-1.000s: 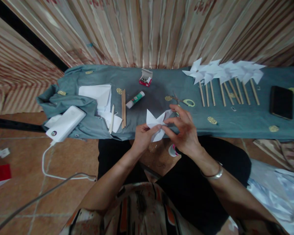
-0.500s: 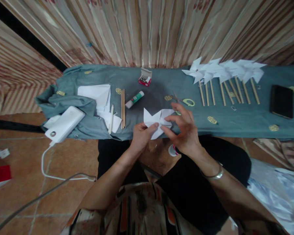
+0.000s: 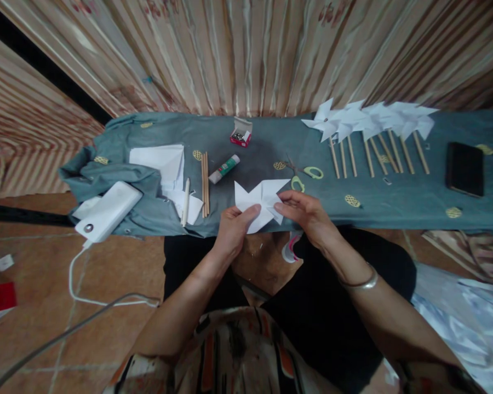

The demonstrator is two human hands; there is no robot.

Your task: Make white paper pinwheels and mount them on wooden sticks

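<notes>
A white paper pinwheel (image 3: 259, 192) without a stick is held between my two hands over the front edge of the table. My left hand (image 3: 233, 227) pinches its lower left part, the thumb pressed near the middle. My right hand (image 3: 306, 213) grips a blade on the right side between thumb and fingers. Just beyond the paper lie scissors (image 3: 312, 172) with light green handles, their blades spread. A glue stick (image 3: 224, 168) and a small red box of metal pins (image 3: 241, 134) rest farther back.
Several finished pinwheels on sticks (image 3: 370, 117) lie in a row at the back right, near a black phone-like object (image 3: 465, 168). To the left are wooden sticks (image 3: 206, 183), a white pen (image 3: 186, 201), paper sheets (image 3: 158, 161) and a white power bank (image 3: 109, 210) with a cable.
My right hand has come down from its raised, spread pose, and its thumb and fingers have closed on the pinwheel's right blade. The left hand keeps its pinch.
</notes>
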